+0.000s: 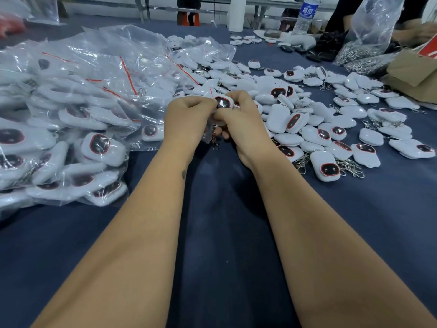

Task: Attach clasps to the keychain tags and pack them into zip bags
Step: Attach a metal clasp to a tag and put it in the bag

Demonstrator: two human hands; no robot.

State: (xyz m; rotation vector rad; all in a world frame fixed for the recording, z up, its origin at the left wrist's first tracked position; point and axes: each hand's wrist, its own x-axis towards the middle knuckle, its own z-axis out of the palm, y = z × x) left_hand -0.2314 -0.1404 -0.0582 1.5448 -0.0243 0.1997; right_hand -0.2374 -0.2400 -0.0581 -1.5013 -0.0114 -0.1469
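Note:
Both hands meet above the middle of the blue table. My left hand (pixel 186 117) and my right hand (pixel 243 114) together pinch one white keychain tag (pixel 223 102) with a dark, red-rimmed face. A metal clasp (pixel 214 140) dangles below my fingers, and a bit of clear zip bag (pixel 207 136) shows beside it. A heap of loose white tags (pixel 307 119), some with clasps on, spreads to the right. Filled zip bags (pixel 78 110) with red seal strips pile up on the left.
A clear bag of metal clasps (pixel 361 53) and a brown cardboard box (pixel 416 72) stand at the far right. A water bottle (pixel 306 15) and a white roll (pixel 236 14) stand at the back. Another person's arm (pixel 416 31) reaches in at the top right.

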